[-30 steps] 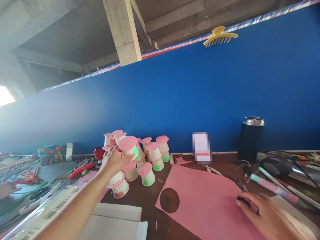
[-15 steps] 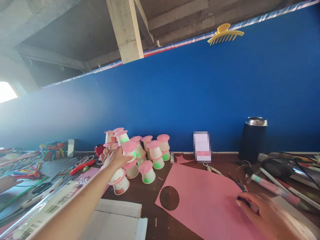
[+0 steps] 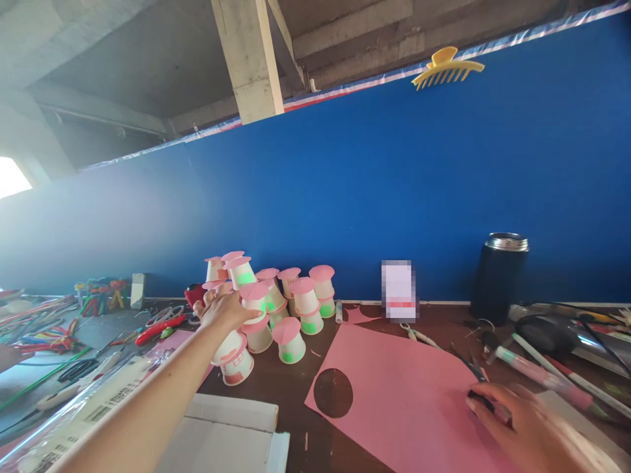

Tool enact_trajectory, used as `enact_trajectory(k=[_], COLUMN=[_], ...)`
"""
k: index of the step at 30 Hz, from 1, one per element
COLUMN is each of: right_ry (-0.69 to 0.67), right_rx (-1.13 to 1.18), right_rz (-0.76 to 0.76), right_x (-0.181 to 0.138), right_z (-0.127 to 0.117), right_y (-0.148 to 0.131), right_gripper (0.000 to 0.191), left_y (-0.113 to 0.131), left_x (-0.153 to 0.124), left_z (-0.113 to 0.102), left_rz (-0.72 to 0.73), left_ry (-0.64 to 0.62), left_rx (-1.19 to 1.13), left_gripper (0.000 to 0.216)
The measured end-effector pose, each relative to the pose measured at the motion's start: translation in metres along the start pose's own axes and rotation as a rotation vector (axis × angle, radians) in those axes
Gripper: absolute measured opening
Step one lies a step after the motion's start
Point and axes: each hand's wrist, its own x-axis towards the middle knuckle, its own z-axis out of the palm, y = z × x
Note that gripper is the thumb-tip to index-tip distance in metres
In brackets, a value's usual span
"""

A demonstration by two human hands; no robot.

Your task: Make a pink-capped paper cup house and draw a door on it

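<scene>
At the left of a cluster of upturned paper cups (image 3: 290, 343) with pink paper discs on top, my left hand (image 3: 224, 309) curls around one cup (image 3: 229, 340) in a stack. Its fingers are partly hidden behind the knuckles; the thumb points right, in front of a neighbouring cup. Several cups bear green or red drawn patches, and some stand two high. My right hand (image 3: 513, 414) is closed on dark-handled scissors (image 3: 478, 373), blades pointing away. Beneath them lies a pink paper sheet (image 3: 394, 387) with a round hole near its left corner.
A white cardboard box (image 3: 221, 430) and a clear plastic packet (image 3: 93, 414) lie in front. A black flask (image 3: 500, 279) stands back right, near markers (image 3: 542, 374). Left are a red-handled tool (image 3: 160, 328), pipe cleaners (image 3: 52, 338) and another person's hand (image 3: 7, 357). A blue partition (image 3: 345, 197) rises behind.
The view has shifted very slightly. Both hands stay in nearly the same place, the left at the cups and the right with the scissors.
</scene>
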Motion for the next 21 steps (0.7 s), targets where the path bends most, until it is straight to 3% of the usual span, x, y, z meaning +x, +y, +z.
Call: enact_trajectory(k=[13,16,21], right_ry=[0.001,0.035,-0.025], right_rx=[-0.001,0.007,-0.014], right_rz=[0.038,0.032,0.033], right_x=[0.001,0.002,0.003], right_z=[0.012,0.015,0.012], right_y=[0.015,0.019,0.023], right_gripper=[0.04,0.037,0.036], left_y=[0.0,0.001,0.008], left_x=[-0.001,-0.004,-0.012], left_z=[-0.005,-0.007,-0.011], left_rz=[0.008,0.053,0.201], left_ry=[-0.016,-0.008,0.02], left_rx=[0.04,0.053,0.081], left_gripper=[0.074,0.076,0.083])
